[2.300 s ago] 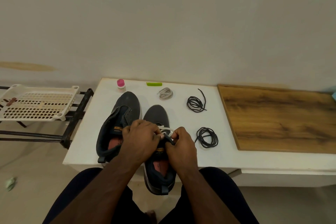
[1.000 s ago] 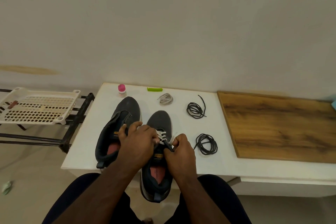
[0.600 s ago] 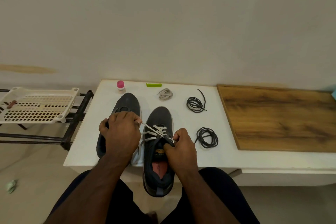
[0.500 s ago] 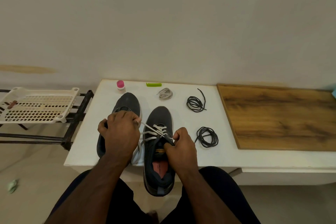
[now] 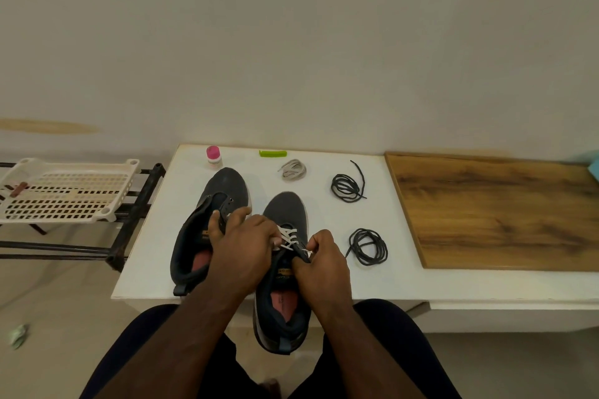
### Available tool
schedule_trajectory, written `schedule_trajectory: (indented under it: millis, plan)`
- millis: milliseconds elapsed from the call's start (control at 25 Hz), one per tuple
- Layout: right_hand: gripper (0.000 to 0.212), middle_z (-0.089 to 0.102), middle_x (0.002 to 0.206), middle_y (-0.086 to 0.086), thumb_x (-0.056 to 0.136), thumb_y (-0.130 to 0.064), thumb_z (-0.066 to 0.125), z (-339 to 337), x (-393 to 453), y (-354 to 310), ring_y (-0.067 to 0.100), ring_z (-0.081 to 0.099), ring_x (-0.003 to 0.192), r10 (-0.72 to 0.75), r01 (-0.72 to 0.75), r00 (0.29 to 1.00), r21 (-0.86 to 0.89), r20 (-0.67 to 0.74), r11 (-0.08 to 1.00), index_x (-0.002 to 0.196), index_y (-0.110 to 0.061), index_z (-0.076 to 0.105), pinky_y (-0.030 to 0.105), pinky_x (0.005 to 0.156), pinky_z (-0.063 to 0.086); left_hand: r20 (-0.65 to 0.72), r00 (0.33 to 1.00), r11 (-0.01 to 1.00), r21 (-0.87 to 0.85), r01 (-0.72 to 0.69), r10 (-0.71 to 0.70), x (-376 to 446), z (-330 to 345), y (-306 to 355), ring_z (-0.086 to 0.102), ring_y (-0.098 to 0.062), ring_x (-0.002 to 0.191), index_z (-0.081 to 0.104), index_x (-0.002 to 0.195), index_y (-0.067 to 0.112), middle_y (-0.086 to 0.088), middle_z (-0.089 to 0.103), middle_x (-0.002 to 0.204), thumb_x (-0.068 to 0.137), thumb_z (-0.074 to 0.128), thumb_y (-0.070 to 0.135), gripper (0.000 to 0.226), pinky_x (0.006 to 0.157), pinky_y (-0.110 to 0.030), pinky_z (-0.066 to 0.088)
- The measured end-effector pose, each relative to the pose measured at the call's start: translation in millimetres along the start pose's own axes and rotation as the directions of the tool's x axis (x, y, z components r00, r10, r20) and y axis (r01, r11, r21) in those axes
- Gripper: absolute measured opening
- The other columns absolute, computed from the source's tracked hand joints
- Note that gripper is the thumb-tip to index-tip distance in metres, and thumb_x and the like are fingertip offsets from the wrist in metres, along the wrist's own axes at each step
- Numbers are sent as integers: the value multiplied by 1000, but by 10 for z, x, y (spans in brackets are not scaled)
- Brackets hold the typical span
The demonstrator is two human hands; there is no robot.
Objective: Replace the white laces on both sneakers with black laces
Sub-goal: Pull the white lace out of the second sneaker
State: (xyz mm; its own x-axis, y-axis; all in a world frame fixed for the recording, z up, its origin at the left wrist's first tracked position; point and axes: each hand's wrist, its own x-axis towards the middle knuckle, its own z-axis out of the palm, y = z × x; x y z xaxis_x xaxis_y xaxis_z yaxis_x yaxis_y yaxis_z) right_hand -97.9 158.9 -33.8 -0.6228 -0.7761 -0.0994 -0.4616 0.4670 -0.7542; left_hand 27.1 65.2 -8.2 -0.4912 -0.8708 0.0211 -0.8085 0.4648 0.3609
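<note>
Both hands work on the right sneaker, whose heel overhangs the near edge of the white table. The left hand has its fingers curled over the lacing area, pinching the white lace where it crosses the eyelets. The right hand grips the sneaker's right eyelet flap between thumb and curled fingers, just beside the lowest visible crossing of the lace. A small orange label sits on the tongue below the hands (its writing is too small to read).

The left sneaker lies just beside it toward the table's left edge, its eyelets bare; it bears a similar orange label, also unreadable. That makes two sneakers.

A loose white lace lies bundled near the far edge. Two coiled black laces are to the right: the far black lace and the near black lace, the latter close to the right hand but apart from it.

Along the far edge stand a pink-capped bottle and a green comb. A wooden board covers the table's right part.
</note>
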Motion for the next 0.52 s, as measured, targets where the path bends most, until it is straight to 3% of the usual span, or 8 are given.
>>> schedule_trajectory:
  millis: [120, 280, 520]
  plan:
    - [27, 55, 80, -6, 78, -23, 63, -13, 11, -7, 12, 52, 67, -3, 4, 1000, -3, 4, 1000, 82, -31, 37, 25, 54, 36, -50, 997, 998, -6, 59, -60, 35, -64, -94, 25, -14, 142, 52, 90, 43, 20, 54, 120, 95, 48, 23, 21, 117, -55, -4]
    - [27, 55, 79, -7, 77, -23, 63, -1, -10, -18, 12, 52, 67, 6, -6, 1000, -21, 8, 1000, 81, -31, 37, 26, 54, 36, 59, 998, 999, 39, -6, 3, -10, -20, 12, 18, -15, 147, 60, 114, 47, 25, 53, 132, 99, 48, 41, 20, 112, -59, -14]
    - [30, 55, 78, -6, 78, -24, 64, 2, -23, -36, 11, 53, 65, 24, -24, 1000, -20, 5, 1000, 83, -33, 36, 23, 52, 35, -109, 993, 997, 52, 51, -45, 60, -22, -102, 38, -14, 130, 58, 90, 39, 18, 57, 107, 93, 51, 26, 15, 114, -56, -4]
